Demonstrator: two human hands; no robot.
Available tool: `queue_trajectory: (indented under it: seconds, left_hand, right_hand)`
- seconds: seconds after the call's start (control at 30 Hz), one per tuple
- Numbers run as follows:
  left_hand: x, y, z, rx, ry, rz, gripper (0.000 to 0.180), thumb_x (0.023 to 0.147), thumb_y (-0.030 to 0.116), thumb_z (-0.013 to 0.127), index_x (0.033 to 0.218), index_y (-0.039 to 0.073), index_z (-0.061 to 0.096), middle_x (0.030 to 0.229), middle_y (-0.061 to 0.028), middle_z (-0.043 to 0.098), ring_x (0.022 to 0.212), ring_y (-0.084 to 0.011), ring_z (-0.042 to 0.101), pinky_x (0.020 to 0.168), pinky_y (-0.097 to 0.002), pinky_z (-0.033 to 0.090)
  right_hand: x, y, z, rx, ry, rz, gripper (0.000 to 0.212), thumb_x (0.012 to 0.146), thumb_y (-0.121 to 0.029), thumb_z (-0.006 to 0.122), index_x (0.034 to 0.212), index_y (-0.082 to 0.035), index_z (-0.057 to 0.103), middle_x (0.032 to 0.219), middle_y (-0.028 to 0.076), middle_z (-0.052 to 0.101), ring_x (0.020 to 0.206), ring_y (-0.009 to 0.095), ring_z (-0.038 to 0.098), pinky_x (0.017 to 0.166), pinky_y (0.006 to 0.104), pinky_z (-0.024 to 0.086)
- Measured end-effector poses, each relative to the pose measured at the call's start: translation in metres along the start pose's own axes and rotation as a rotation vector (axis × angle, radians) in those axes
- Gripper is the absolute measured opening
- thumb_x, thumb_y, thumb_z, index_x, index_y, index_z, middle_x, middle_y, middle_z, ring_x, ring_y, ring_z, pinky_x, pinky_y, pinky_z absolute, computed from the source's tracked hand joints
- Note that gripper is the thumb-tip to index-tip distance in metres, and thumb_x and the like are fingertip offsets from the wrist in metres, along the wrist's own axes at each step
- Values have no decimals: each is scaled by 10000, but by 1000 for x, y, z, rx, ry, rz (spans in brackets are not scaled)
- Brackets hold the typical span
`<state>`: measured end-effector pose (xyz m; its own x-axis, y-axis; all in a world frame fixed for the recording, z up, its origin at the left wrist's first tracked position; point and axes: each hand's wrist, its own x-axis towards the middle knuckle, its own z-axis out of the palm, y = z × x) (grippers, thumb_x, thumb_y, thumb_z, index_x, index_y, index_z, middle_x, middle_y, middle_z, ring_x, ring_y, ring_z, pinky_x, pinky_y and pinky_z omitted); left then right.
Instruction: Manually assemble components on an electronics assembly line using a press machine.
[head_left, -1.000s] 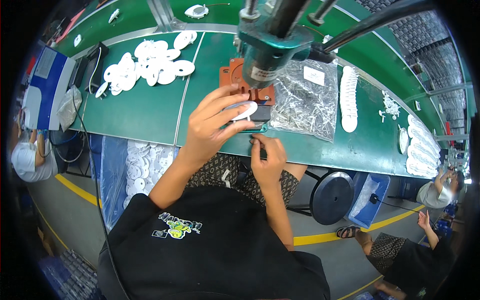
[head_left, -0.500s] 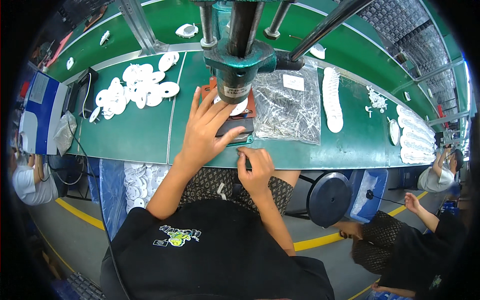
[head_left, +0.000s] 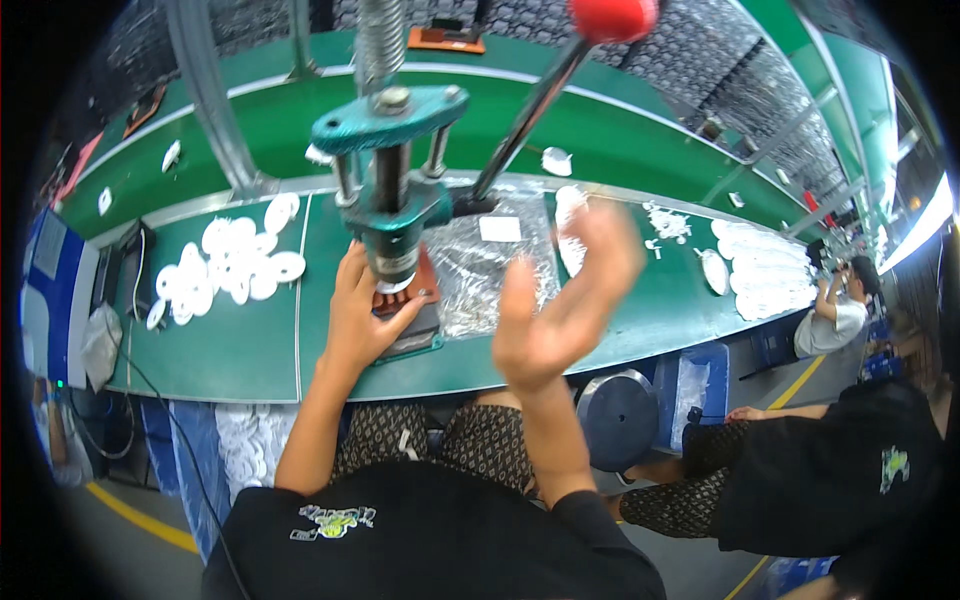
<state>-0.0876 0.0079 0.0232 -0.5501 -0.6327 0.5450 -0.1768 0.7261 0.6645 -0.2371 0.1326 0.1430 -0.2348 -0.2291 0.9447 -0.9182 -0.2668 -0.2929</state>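
Note:
A teal hand press [head_left: 395,215] stands on the green table, its ram low over a white disc [head_left: 393,286] on an orange-brown fixture [head_left: 425,275]. Around the fixture's near left side lies my left hand [head_left: 358,318], thumb spread from the fingers beside the disc; some fingertips are hidden. My right hand [head_left: 575,305], smeared by motion, is raised above the table's front with thumb and fingers apart and nothing visible in it. Past it, the press lever slants up to a red knob [head_left: 612,15].
Loose white discs [head_left: 235,262] are heaped at left. A clear bag of metal pins [head_left: 485,275] lies right of the press, then a row of white discs [head_left: 570,235] and small white parts [head_left: 668,222]. A round black stool [head_left: 618,420] stands below the table; a co-worker [head_left: 820,470] is at right.
My right hand has risen from the table's front edge and swung right, opening out. My left hand stays by the fixture, fingers drawn closer together. The view has shifted, showing the lever's knob.

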Motion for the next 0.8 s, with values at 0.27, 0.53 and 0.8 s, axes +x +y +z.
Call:
queue_trajectory:
  seconds: [0.27, 0.53, 0.8]
  left_hand:
    - [4, -3, 20, -46, 36, 55, 639, 717, 191, 811, 1277, 6, 567, 1392, -240, 503, 1320, -454, 451, 1069, -479, 401]
    - [7, 3, 12, -98, -3, -102, 699, 657, 93, 775, 1304, -9, 531, 1359, -228, 531, 1271, -436, 495, 1039, -445, 430]
    - [-5, -21, 20, 91, 82, 42, 625, 695, 114, 798, 1253, -40, 562, 1359, -246, 530, 1280, -459, 487, 1083, -470, 407]
  right_hand:
    - [163, 4, 11, 663, -94, 366, 380, 1038, -236, 468, 810, 38, 599, 825, 128, 642, 721, 160, 590, 628, 282, 469]
    - [-64, -34, -57, 700, 91, 132, 428, 1004, -307, 368, 653, -103, 504, 639, 79, 547, 553, 234, 511, 687, 446, 451]
    - [-13, -33, -33, 1057, 207, 127, 448, 996, -497, 418, 1116, -81, 535, 1038, 161, 596, 931, 316, 595, 944, 523, 385]
